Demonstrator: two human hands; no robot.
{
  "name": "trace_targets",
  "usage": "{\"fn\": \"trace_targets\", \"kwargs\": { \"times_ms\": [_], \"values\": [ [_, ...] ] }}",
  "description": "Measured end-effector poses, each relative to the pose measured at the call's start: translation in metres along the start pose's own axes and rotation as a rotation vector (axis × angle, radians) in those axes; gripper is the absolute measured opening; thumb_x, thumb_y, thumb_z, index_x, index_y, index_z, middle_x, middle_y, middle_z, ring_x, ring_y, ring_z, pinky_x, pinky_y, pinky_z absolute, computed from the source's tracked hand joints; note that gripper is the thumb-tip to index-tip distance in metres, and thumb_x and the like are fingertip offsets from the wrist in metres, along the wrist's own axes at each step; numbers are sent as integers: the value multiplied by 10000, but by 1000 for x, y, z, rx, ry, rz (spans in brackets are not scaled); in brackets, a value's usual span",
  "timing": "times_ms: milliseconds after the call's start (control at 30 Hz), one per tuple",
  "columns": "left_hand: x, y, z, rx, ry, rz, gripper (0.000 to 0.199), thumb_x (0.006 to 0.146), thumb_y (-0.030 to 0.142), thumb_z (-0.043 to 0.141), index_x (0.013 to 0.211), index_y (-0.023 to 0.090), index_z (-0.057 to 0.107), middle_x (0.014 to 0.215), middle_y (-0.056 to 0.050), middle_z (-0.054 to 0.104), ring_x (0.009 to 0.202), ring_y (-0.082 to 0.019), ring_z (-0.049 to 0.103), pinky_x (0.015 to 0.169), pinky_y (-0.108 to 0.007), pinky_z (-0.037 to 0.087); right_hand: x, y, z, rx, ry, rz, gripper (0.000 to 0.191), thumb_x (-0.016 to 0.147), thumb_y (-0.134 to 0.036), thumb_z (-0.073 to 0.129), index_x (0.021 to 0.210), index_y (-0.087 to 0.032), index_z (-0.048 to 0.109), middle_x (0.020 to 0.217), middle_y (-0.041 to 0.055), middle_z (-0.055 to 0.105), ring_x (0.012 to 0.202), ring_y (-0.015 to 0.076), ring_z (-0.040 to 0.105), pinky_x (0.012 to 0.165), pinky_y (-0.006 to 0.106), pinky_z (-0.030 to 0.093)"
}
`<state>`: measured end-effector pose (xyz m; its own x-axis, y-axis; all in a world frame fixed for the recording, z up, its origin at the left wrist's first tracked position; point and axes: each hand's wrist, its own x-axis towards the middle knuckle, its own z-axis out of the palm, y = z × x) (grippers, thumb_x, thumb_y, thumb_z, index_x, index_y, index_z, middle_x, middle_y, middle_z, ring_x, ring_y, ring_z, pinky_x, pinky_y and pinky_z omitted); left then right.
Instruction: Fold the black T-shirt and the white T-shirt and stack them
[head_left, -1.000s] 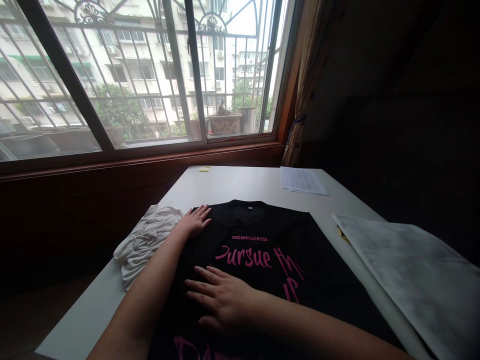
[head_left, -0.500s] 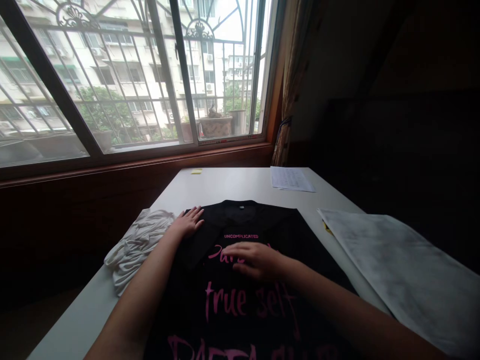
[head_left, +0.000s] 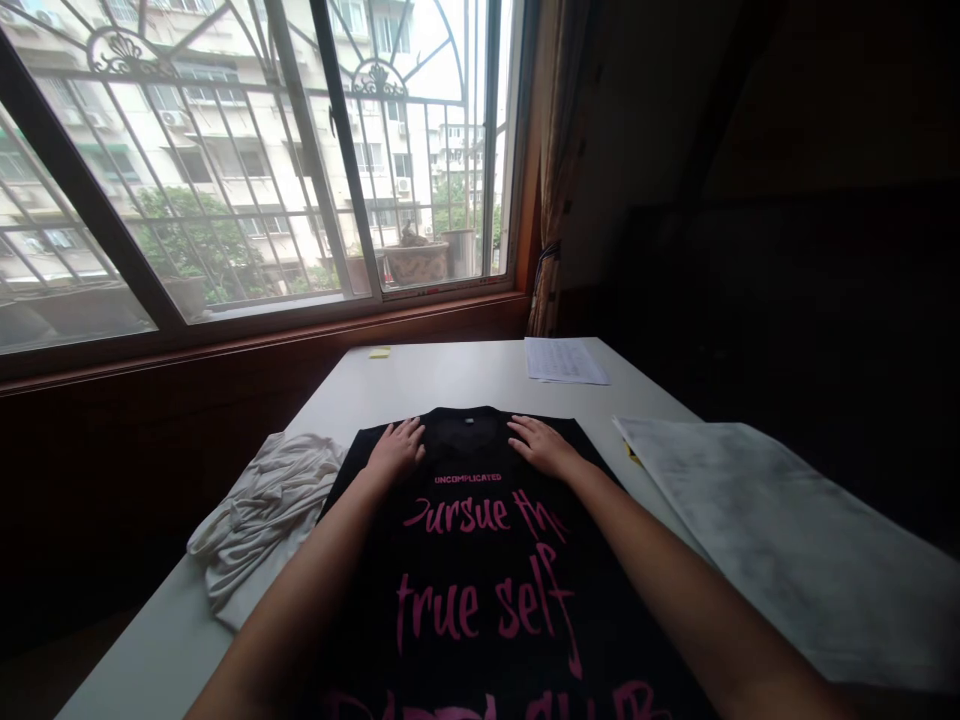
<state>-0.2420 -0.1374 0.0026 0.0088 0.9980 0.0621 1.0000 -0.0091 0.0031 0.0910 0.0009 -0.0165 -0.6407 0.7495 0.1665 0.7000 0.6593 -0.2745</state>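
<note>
A black T-shirt with pink lettering lies spread front side up, its neckline toward the far end of the table. My left hand rests flat on the shirt near its left shoulder, fingers stretched out. On the other side of the neckline, my right hand lies with its fingers extended on the cloth near the right shoulder. Neither hand grips the fabric. The shirt's lower part runs out of view at the bottom, and my forearms cover parts of its sides.
A crumpled white cloth sits on the white table left of the shirt. To the right is a flat greyish-white sheet or cloth. Printed papers and a yellow note lie at the far end, below a barred window.
My right hand has moved from over the lettering up to the right shoulder area. My left hand has shifted inward from the shirt's left edge. The view has turned slightly right.
</note>
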Motion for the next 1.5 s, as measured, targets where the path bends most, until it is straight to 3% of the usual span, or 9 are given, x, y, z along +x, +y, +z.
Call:
{"fn": "trace_targets", "kwargs": {
  "times_ms": [133, 433, 667, 1500],
  "values": [
    [9, 18, 9, -52, 17, -33, 558, 1056, 464, 300, 1551, 233, 415, 1660, -98, 352, 1547, -285, 283, 1228, -535, 268, 0, 0, 2, -41, -11, 8, 582, 1026, -520, 408, 1526, -236, 499, 1628, 64, 408, 1501, 258, 348, 1258, 429, 225],
    [17, 19, 10, -77, 136, -57, 555, 1045, 408, 329, 1483, 103, 481, 1551, -180, 489, 1478, -274, 398, 1246, -415, 251, -2, -1, 2, -85, 14, 84, 585, 1016, -539, 402, 1525, -269, 502, 1576, 71, 450, 1449, 279, 395, 1235, 425, 254],
    [28, 11, 19, -106, 108, -54, 560, 1044, 428, 324, 1521, 157, 438, 1604, -148, 437, 1506, -279, 361, 1250, -453, 250, 0, 1, 3, -90, -4, 114, 620, 1017, -566, 373, 1547, -260, 470, 1618, 68, 405, 1486, 285, 352, 1252, 430, 213],
    [67, 2, 21, -115, 42, -47, 595, 1050, 445, 304, 1544, 131, 413, 1646, -150, 365, 1532, -266, 312, 1264, -443, 208, 22, 22, 0, -101, -45, 167, 653, 1026, -594, 322, 1581, -260, 400, 1662, 50, 338, 1528, 255, 283, 1266, 439, 154]
  ]
}}
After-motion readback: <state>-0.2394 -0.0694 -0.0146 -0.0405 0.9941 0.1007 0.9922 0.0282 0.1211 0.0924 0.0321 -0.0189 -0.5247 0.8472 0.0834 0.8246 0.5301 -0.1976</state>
